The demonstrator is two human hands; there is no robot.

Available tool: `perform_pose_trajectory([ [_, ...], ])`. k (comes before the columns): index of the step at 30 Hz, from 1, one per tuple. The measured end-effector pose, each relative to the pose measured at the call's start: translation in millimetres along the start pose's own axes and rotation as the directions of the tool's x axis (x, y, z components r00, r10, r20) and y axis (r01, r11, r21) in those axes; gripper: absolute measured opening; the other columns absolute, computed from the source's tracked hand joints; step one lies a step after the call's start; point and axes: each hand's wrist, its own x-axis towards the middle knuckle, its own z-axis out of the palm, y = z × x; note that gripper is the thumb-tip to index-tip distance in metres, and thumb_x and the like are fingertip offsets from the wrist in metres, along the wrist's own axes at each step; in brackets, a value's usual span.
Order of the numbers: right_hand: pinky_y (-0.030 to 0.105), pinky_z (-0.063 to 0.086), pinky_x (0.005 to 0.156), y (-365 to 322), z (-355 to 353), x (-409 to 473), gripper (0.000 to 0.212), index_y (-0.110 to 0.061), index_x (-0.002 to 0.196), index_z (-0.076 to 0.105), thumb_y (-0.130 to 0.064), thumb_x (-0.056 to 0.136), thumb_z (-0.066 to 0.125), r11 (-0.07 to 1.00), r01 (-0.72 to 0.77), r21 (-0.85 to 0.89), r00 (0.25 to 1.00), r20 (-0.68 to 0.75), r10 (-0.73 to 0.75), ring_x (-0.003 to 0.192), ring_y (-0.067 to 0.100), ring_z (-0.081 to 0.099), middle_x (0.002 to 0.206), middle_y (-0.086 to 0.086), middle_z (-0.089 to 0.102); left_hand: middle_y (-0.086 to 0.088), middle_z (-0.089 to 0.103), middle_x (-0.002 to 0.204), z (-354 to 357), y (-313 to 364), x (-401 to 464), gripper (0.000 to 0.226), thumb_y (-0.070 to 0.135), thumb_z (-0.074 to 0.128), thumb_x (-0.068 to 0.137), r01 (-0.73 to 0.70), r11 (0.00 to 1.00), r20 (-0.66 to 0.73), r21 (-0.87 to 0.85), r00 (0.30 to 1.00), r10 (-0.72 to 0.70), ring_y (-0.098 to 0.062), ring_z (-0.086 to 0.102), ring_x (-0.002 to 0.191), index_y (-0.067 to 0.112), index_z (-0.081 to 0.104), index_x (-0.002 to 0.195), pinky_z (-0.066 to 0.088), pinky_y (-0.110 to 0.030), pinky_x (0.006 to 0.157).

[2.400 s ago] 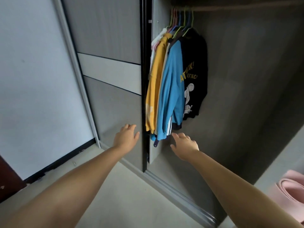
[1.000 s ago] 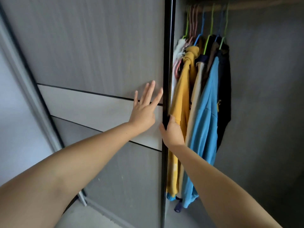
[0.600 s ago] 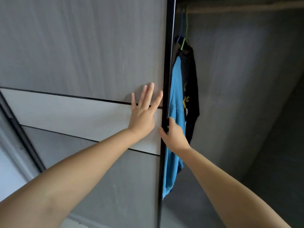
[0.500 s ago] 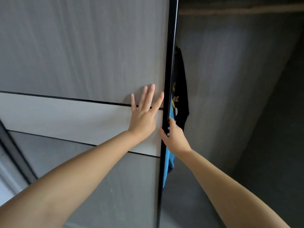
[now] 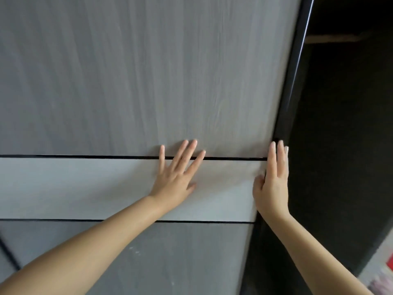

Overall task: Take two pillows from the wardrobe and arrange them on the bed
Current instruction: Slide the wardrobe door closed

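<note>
Setting: grey wood-grain wardrobe front fills the view; dark opening (image 5: 344, 124) at the right, nearly black inside, with a faint rail (image 5: 333, 38) high up.
Door: sliding door (image 5: 148, 81), grey panels above and below a pale band (image 5: 74, 188); black edge frame (image 5: 291, 81) runs down its right side.
Left hand: left hand (image 5: 174, 179) lies flat on the pale band, fingers spread, tips crossing the dark groove above it. Fully open, holding nothing, palm pressed to the panel.
Right hand: right hand (image 5: 272, 188) sits at the door's right edge, fingers straight and together, pointing up along the black frame, thumb on the panel face. Open; whether any fingers hook behind the edge, cannot tell.
Step in hand: judged as shifting the door along its track to uncover a wardrobe section. No pillow fetched yet, so the task is at its start.
Pillows: none visible. Likely behind the door or in the dark opening, but the frame does not show which. No bed in view.
Next move: probably keep both palms pushing evenly sideways so the door runs straight, then look into the exposed section.
Corner: blurred pale and red shapes (image 5: 382, 271) at lower right, unidentifiable.
</note>
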Motion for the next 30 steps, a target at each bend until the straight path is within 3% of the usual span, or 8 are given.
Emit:
perform_pose_trajectory([
  [3, 0.052, 0.01, 0.119, -8, -12, 26, 0.078, -0.021, 0.152, 0.015, -0.01, 0.091, 0.062, 0.955, 0.23, -0.185, 0.972, 0.007, -0.233, 0.148, 0.032, 0.0, 0.157, 0.004, 0.002, -0.013, 0.019, 0.155, 2, -1, 6, 0.112, 0.05, 0.08, 0.056, 0.025, 1.0, 0.01, 0.006, 1.0, -0.025, -0.027, 0.013, 0.143, 0.02, 0.021, 0.147, 0.008, -0.07, 0.103],
  [5, 0.055, 0.007, 0.118, -7, -15, 36, 0.083, -0.029, 0.153, 0.008, -0.029, 0.091, 0.063, 0.959, 0.186, -0.213, 0.982, 0.065, -0.176, 0.148, 0.03, -0.007, 0.157, -0.001, -0.008, -0.012, 0.012, 0.156, 2, 5, 10, 0.118, 0.055, 0.079, 0.054, 0.015, 1.0, 0.021, 0.007, 1.0, -0.015, -0.027, 0.011, 0.143, 0.02, 0.015, 0.147, 0.007, -0.069, 0.104],
  [8, 0.061, 0.004, 0.116, 10, -23, 42, 0.085, -0.034, 0.153, 0.005, -0.04, 0.09, 0.062, 0.968, 0.054, -0.247, 0.993, 0.115, -0.027, 0.148, 0.026, -0.016, 0.154, -0.007, -0.02, -0.011, 0.01, 0.157, 0, 27, 22, 0.129, 0.057, 0.082, 0.046, -0.072, 0.996, 0.046, 0.048, 0.996, 0.07, -0.026, 0.011, 0.143, 0.02, 0.011, 0.147, 0.009, -0.068, 0.106],
  [10, 0.064, 0.002, 0.115, 28, -32, 45, 0.085, -0.037, 0.152, 0.004, -0.043, 0.09, 0.061, 0.958, 0.009, -0.288, 0.991, 0.13, 0.029, 0.148, 0.028, -0.018, 0.152, -0.01, -0.026, -0.011, 0.01, 0.158, -2, 48, 33, 0.131, 0.054, 0.085, 0.044, -0.108, 0.993, 0.033, 0.037, 0.994, 0.107, -0.026, 0.01, 0.144, 0.021, 0.013, 0.148, 0.01, -0.066, 0.107],
  [15, 0.068, 0.001, 0.112, 66, -64, 52, 0.094, -0.054, 0.141, -0.016, -0.043, 0.09, 0.062, 0.955, -0.047, -0.294, 0.984, 0.151, 0.095, 0.142, 0.018, -0.032, 0.144, -0.02, -0.044, -0.009, 0.016, 0.155, -1, 97, 59, 0.13, 0.053, 0.087, 0.038, -0.142, 0.989, 0.008, -0.044, 0.99, 0.142, -0.023, 0.014, 0.142, 0.022, 0.021, 0.146, 0.015, -0.063, 0.107],
  [21, 0.069, 0.001, 0.112, 103, -94, 61, 0.1, -0.059, 0.136, -0.021, -0.044, 0.087, 0.065, 0.942, -0.061, -0.33, 0.974, 0.185, 0.128, 0.138, 0.02, -0.037, 0.141, -0.021, -0.049, -0.001, 0.004, 0.158, 8, 133, 79, 0.133, 0.057, 0.084, 0.041, -0.212, 0.975, 0.035, -0.064, 0.976, 0.214, -0.019, 0.005, 0.145, 0.023, 0.012, 0.148, 0.001, -0.055, 0.114],
  [30, 0.068, -0.001, 0.112, 139, -121, 71, 0.103, -0.057, 0.138, -0.02, -0.042, 0.085, 0.067, 0.935, -0.059, -0.35, 0.976, 0.178, 0.128, 0.139, 0.02, -0.036, 0.143, -0.021, -0.046, 0.0, 0.004, 0.157, 10, 171, 102, 0.131, 0.055, 0.085, 0.04, -0.227, 0.968, 0.012, -0.103, 0.973, 0.229, -0.018, 0.006, 0.145, 0.023, 0.017, 0.148, -0.002, -0.052, 0.114],
])
